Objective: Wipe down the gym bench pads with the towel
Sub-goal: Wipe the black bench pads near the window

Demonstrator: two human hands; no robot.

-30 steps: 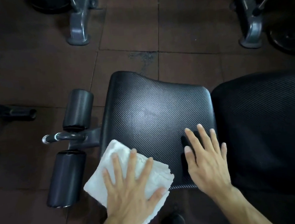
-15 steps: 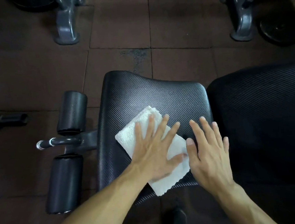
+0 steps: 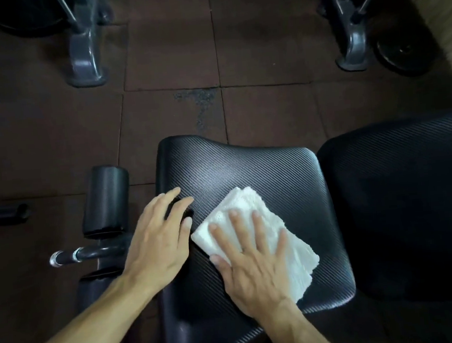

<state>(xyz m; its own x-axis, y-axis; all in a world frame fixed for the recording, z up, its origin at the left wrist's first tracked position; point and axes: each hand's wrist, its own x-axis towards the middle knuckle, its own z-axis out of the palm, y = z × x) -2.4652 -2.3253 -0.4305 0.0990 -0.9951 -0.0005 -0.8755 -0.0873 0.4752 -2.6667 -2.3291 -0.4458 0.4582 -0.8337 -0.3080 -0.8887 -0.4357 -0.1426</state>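
Note:
The folded white towel (image 3: 299, 258) lies on the black textured seat pad (image 3: 246, 166) of the bench. My right hand (image 3: 252, 267) presses flat on the towel with fingers spread, covering its near-left part. Just left of the towel, my left hand (image 3: 160, 242) rests bare on the seat pad's left edge, fingers apart and holding nothing. The larger black back pad (image 3: 413, 196) adjoins the seat pad on the right, with neither hand touching it.
Two black foam rollers (image 3: 107, 198) on a chrome-tipped bar (image 3: 68, 256) stick out left of the seat. Grey machine feet (image 3: 86, 60) (image 3: 353, 48) stand on the dark rubber floor beyond, and a weight plate (image 3: 400, 52) lies at far right.
The towel slid right across the seat pad and passed from my left hand to my right. My left hand has moved onto the pad's left edge, bare.

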